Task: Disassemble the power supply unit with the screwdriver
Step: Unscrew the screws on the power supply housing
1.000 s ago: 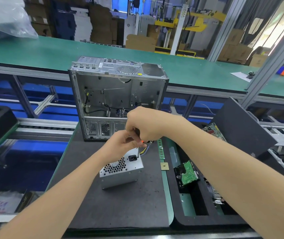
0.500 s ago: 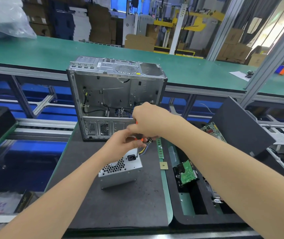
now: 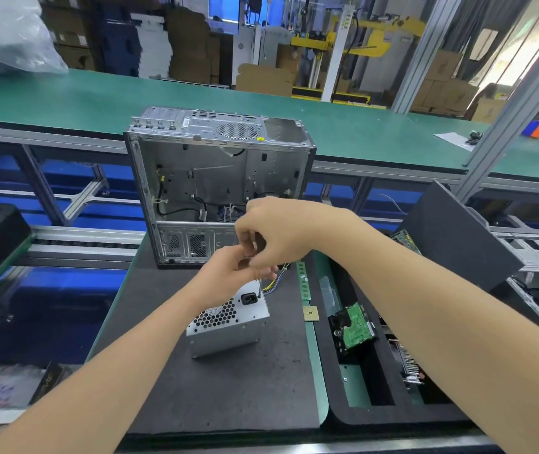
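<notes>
The power supply unit (image 3: 228,326), a silver metal box, lies on the dark mat of the desk (image 3: 196,388) just before the open computer case (image 3: 215,178). Its long axis runs from near left to far right. The honeycomb vent and black socket face up, and yellow and black wires (image 3: 276,280) trail from its far end. The screwdriver (image 3: 259,289) stands nearly upright, tip down beside the socket. The right hand (image 3: 274,234) curls its fingers round the handle, and the left hand (image 3: 228,273) pinches the shaft below.

Head view — forward, downward, close over bench (image 3: 215,394)
</notes>
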### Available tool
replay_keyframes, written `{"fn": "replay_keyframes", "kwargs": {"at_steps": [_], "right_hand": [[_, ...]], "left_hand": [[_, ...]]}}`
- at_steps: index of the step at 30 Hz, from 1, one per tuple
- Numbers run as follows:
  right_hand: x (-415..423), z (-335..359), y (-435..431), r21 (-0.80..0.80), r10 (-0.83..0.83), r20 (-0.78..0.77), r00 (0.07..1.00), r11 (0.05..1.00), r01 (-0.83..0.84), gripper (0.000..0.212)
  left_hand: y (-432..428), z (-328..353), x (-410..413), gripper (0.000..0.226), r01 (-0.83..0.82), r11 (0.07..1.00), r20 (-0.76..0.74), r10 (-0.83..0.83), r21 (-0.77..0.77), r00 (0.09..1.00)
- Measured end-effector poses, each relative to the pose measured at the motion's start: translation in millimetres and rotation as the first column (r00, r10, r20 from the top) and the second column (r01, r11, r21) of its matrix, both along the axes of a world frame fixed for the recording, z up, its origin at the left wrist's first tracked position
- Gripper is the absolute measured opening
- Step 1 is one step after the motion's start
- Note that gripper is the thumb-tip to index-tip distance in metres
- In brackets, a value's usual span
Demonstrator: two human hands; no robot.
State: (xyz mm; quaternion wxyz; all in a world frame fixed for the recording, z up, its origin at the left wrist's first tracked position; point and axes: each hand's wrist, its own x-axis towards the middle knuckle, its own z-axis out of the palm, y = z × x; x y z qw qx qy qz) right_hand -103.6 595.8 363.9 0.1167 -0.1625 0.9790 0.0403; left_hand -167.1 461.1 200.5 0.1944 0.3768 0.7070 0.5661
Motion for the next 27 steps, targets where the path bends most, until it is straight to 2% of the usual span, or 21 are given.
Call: {"fn": "replay_keyframes", "kwargs": {"at_steps": [4, 6, 9, 13, 16, 19, 27], "right_hand": [[2, -4, -4, 0.057, -0.204, -0.266, 0.942, 0.972, 0.227, 0.065], [2, -11, -11, 0.021, -0.327, -0.277, 0.903, 0.938, 0.346, 0.071], [1, -20, -13, -0.049, -0.389, -0.208, 0.897, 0.920, 0.388, 0.054], [1, -15, -5, -0.076, -0.221, -0.141, 0.965, 0.974, 0.212, 0.026], [7, -10, -3, -0.118, -0.078, -0.069, 0.995, 0.991, 0.070, 0.005], [9, -6, -2, -0.094, -0.063, -0.020, 0.998, 0.994, 0.060, 0.016], [12, 4, 2, -0.134, -0.078, -0.058, 0.995, 0.989, 0.070, 0.016]], "left_hand": [[2, 3, 2, 0.015, 0.014, 0.999, 0.015, -0.014, 0.038, 1.000], [3, 3, 1, 0.013, 0.010, 1.000, 0.019, -0.011, 0.015, 1.000], [2, 0, -1, 0.011, 0.009, 1.000, 0.010, -0.009, -0.026, 1.000], [-8, -4, -1, 0.033, 0.048, 0.998, 0.039, -0.047, -0.046, 0.998], [-16, -14, -4, 0.042, -0.019, 0.981, -0.139, -0.008, -0.194, 0.990], [-16, -21, 1, 0.041, -0.083, 0.949, -0.293, -0.010, -0.304, 0.956], [-7, -27, 7, 0.024, -0.124, 0.925, -0.397, -0.031, -0.359, 0.917]]}}
